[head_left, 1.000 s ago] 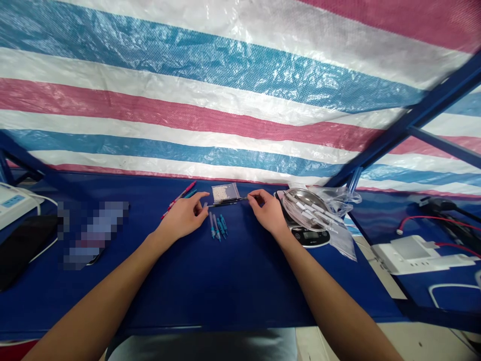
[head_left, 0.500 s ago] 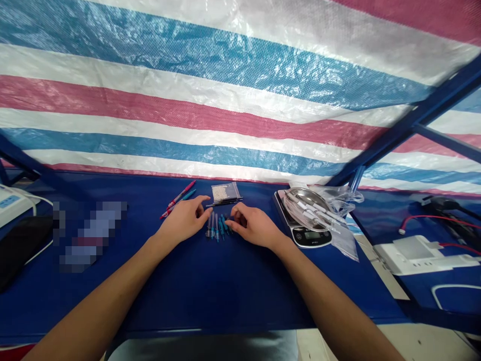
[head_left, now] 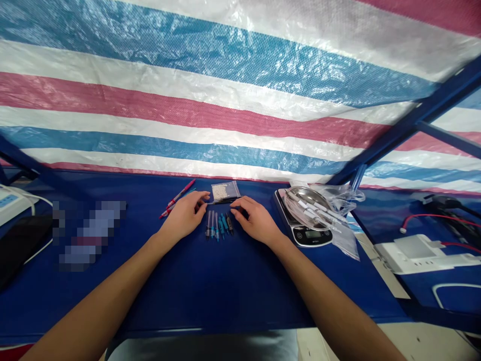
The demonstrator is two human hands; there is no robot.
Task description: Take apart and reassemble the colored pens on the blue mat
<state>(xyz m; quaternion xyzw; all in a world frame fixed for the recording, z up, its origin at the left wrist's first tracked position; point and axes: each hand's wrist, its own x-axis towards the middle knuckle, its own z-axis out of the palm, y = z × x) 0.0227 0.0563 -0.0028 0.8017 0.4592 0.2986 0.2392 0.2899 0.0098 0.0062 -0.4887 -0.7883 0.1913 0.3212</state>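
My left hand [head_left: 185, 216] rests on the blue table top [head_left: 210, 281], its thumb and forefinger pinched at the left end of a thin black pen [head_left: 224, 201]. My right hand [head_left: 254, 219] lies to the right of a short row of small clear, teal and dark pen parts [head_left: 218, 224]. Its fingers are loosely curled and apart, close to the pen, and hold nothing I can see. The parts lie between my two hands. Just behind the pen lies a small clear bag of white pieces [head_left: 224, 190].
Pink and teal pens [head_left: 180, 194] lie left of the bag. A kitchen scale [head_left: 305, 226] carries a metal bowl of white sticks, with plastic bags [head_left: 340, 220] beside it. White devices with cables [head_left: 417, 253] sit at the right, another device [head_left: 9, 203] at the far left. A striped tarp [head_left: 233, 90] hangs behind.
One second ago both hands held the black pen by its ends. It was then laid down, my right hand came in beside the small parts, and my left hand reached to the pen's left end.
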